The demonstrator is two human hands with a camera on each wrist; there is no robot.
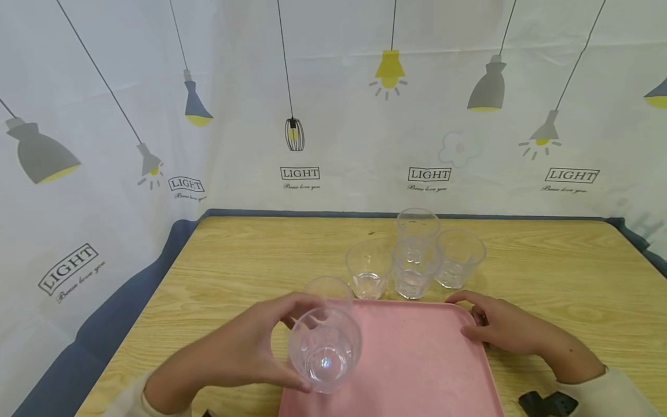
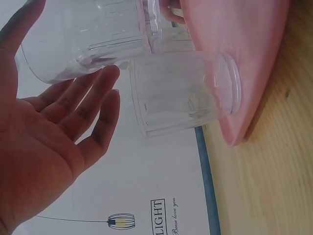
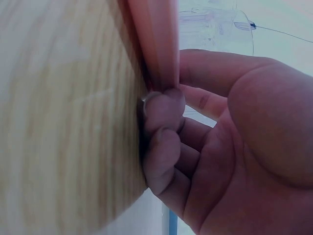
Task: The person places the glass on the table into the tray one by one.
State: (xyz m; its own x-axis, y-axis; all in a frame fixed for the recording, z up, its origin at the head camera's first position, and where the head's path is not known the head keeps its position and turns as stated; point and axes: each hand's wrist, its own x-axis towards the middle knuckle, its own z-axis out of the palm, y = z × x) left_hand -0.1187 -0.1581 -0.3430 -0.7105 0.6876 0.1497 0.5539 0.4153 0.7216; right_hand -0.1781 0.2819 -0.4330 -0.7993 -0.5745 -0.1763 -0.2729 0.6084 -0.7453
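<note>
My left hand [image 1: 242,347] holds a clear plastic cup [image 1: 325,350] between thumb and fingers, over the left side of a pink tray [image 1: 417,359]. Just behind it, a second clear cup [image 1: 333,288] stands at the tray's far left corner, partly covered by the held one; in the left wrist view this second cup [image 2: 181,93] rests with its base on the tray. At the far right corner, my right hand [image 1: 508,327] grips the tray's edge. The right wrist view shows its fingers [image 3: 164,115] curled against the tray rim [image 3: 159,44].
Several clear cups stand close together on the wooden table [image 1: 250,249] behind the tray, among them a left one [image 1: 369,272] and a right one [image 1: 458,258]. A patterned white curtain [image 1: 344,133] hangs behind. A black object [image 1: 547,403] is by the right sleeve.
</note>
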